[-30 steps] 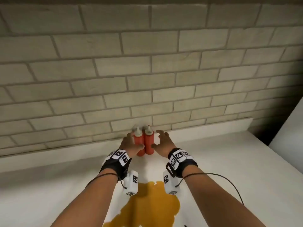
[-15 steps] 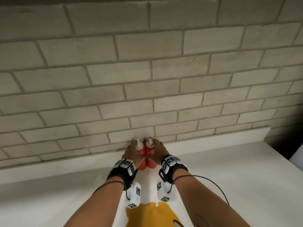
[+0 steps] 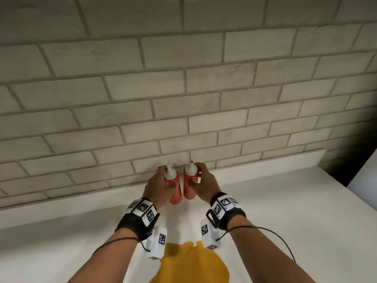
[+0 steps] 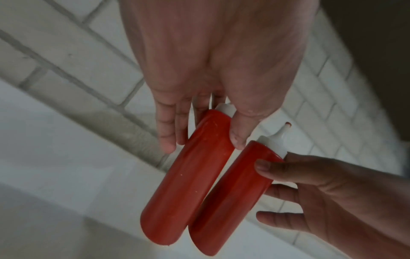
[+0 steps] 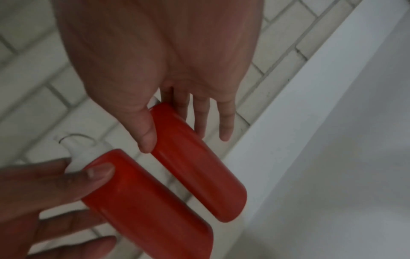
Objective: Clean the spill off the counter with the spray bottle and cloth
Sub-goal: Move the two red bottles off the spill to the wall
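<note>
Two red squeeze bottles with white nozzle caps are side by side near the brick wall. My left hand grips the left bottle near its top, thumb and fingers wrapped round it. My right hand grips the right bottle the same way. Both bottles seem raised slightly off the white counter. An orange-yellow spill spreads on the counter between my forearms. No spray bottle or cloth is in view.
A pale brick wall rises behind a low white backsplash ledge. At the far right there is a dark gap and the corner of another white surface.
My hands went from reaching either side of the two red bottles to gripping one each. The bottles now sit slightly apart and look higher.
</note>
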